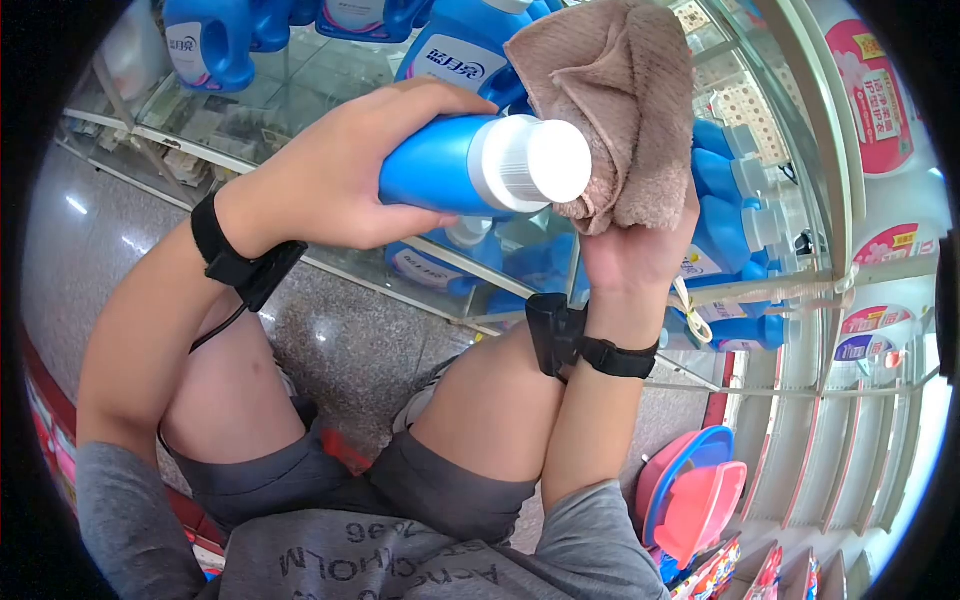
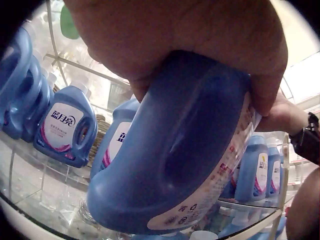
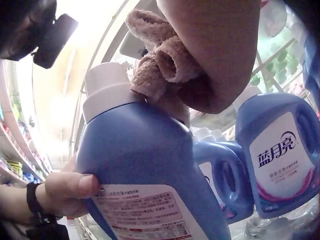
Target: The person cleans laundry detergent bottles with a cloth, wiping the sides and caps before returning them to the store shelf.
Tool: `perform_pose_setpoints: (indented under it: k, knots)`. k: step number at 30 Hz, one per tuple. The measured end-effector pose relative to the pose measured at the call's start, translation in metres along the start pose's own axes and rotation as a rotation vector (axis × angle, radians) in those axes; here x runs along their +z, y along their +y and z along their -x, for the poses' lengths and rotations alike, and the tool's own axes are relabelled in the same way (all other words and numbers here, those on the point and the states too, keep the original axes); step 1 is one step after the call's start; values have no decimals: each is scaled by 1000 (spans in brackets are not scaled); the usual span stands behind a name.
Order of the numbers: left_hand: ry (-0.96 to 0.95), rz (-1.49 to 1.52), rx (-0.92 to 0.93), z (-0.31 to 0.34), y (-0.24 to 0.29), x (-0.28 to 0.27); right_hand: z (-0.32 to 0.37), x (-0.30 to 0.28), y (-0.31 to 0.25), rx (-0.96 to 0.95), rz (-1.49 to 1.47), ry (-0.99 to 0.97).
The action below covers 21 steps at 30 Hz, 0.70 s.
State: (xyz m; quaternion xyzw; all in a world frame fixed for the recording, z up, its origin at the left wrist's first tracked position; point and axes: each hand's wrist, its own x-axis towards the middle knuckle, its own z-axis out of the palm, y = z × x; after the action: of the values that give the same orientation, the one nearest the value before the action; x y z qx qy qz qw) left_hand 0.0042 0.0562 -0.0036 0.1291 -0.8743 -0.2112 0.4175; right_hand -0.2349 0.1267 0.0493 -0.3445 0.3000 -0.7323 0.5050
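My left hand grips a blue laundry detergent bottle round its body, tilted so its white cap faces up toward the head camera. In the right wrist view the left thumb lies along the edge of the back label. My right hand holds a brown towel, which hides most of its fingers. Bunched folds of the towel lie against the bottle's shoulder beside the cap in the right wrist view. The moulded side and base of the bottle fill the middle of the left wrist view.
More blue detergent bottles stand on a glass shelf ahead, with several others at the right. White shelving runs down the right side. Pink and blue plastic basins are on the floor near my right elbow.
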Motion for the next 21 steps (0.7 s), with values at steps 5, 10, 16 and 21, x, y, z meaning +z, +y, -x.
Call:
perform_pose_setpoints:
  k: [5,10,16,21]
  knots:
    - [-21,16,-10,1,2,0,2,1,0,-13,-9,-30]
    - [-22,8,-11,1,3,0,3,4,-1,-18,12,-25]
    - [-6,10,-10,3,2,0,3,6,0,-24,46,-35]
    - [-3,15,-18,2,1,0,4,8,1,-22,65,-57]
